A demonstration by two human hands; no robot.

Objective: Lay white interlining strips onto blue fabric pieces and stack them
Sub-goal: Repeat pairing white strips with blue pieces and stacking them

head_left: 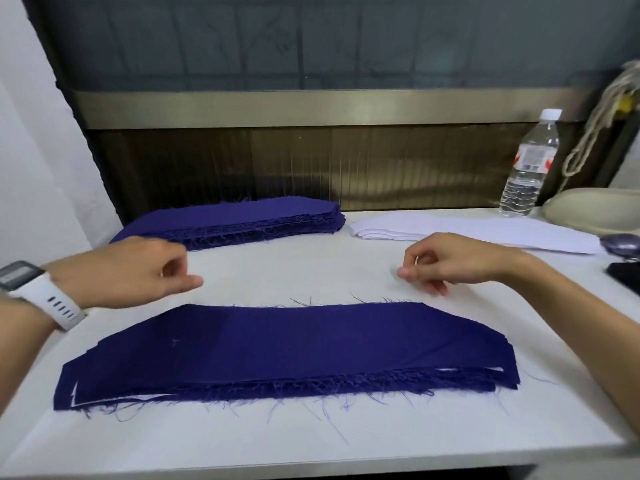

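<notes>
**Entry: collar-shaped blue pieces and interlining, mid-stacking**

Head view, single camera.

- Left hand (138, 271): hovers over the tabletop (294, 268), fingers loosely curled, holding nothing; white watch (38, 289) on the wrist.
- Right hand (446, 265): hovers opposite, fingers curled in with thumb and forefinger close together, nothing seen between them.
- Near blue stack (287, 348): lies flat in front of the person, just below both hands. White slivers show at its lower left and lower right edges, so interlining probably sits between the layers. The top piece is bare blue, judged to be awaiting its strip.
- Far blue stack (242, 220): supply pile at the back left, within the left hand's reach.
- White interlining strips (450, 230): supply pile at the back right, just beyond the right hand, likely placed so each hand feeds from its own side.
- Edges: frayed threads trail from the long edges of both blue stacks and could snag or drag a layer out of line.
- Open room: a bare band of tabletop runs between the supply piles and the near stack, where both hands are.
- Right margin: water bottle (530, 168), a pale rope (595, 123) and a dark object (625, 275) crowd the far end of the strips
</notes>
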